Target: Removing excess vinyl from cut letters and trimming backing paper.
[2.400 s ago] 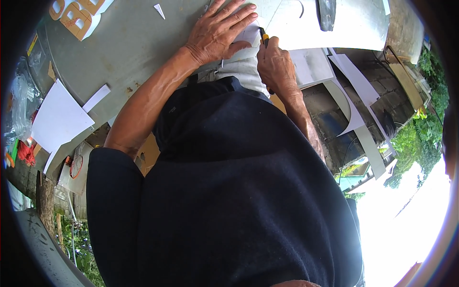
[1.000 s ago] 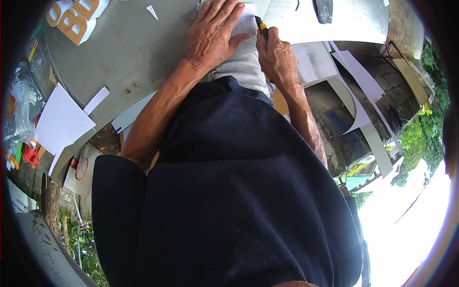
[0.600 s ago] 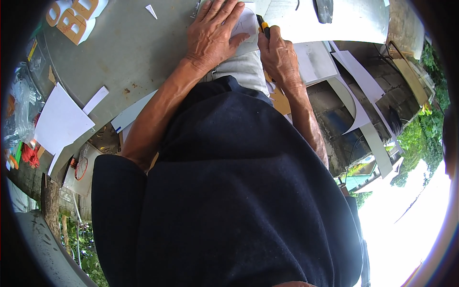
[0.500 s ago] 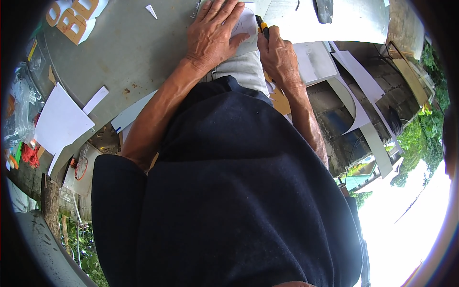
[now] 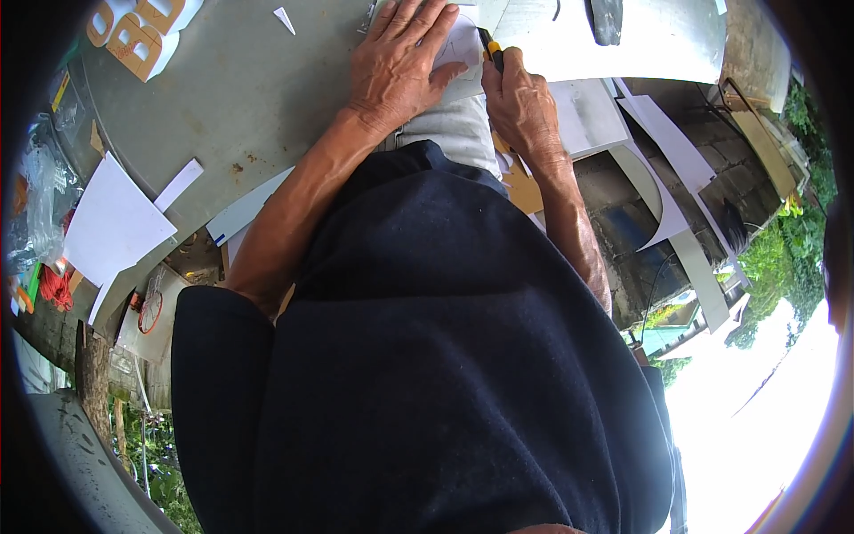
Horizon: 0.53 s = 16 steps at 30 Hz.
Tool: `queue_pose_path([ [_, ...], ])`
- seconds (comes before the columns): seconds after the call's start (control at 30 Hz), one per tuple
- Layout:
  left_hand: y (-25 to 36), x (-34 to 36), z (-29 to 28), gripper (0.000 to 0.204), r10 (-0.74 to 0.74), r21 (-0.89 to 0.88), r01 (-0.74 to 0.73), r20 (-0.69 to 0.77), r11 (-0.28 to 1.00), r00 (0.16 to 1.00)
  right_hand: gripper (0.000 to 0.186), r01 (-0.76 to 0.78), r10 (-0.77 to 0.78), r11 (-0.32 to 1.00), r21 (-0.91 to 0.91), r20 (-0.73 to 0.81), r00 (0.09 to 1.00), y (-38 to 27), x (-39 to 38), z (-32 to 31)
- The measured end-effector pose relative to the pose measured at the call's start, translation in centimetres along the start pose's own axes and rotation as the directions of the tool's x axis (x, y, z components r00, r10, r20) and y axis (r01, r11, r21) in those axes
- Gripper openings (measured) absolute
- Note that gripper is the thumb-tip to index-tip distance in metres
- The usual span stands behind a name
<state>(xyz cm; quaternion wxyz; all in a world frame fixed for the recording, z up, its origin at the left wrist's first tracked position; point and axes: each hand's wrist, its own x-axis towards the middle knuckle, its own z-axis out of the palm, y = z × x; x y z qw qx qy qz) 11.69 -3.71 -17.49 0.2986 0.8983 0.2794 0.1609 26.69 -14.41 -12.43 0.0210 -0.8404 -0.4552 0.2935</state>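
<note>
My left hand [image 5: 398,67] lies flat with its fingers stretched out, pressing on a small white sheet [image 5: 463,44] at the table's near edge. A curved drawn line shows on that sheet beside my thumb. My right hand [image 5: 525,111] is wrapped round a black-and-yellow utility knife [image 5: 495,55]. Its blade end points away from me, at the sheet's right edge; whether the tip touches the sheet I cannot tell. The sheet's left part is hidden under my left hand.
Thick cut-out letters [image 5: 142,46] stand on the grey table [image 5: 258,98] at the far left, with a white sliver [image 5: 284,20] nearby. A large white sheet [image 5: 614,44] covers the right side. White offcuts [image 5: 120,218] lie at the left; more panels [image 5: 663,142] lean at the right.
My right hand and the knife have shifted slightly to the right. My left hand stays spread on the sheet, almost unmoved.
</note>
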Motion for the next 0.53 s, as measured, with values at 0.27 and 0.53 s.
queue_pose_path([
  [0.27, 0.0, 0.0, -0.2, 0.074, -0.014, 0.02, 0.014, 0.024, 1.0, 1.0, 0.03, -0.011, 0.011, 1.0, 0.002, 0.022, 1.0, -0.2, 0.1, -0.4],
  [0.53, 0.0, 0.1, 0.0, 0.074, -0.022, 0.053, 0.018, 0.071, 0.998, 0.997, 0.028, -0.024, 0.026, 0.999, -0.027, 0.081, 0.996, -0.4, 0.6, -1.0],
])
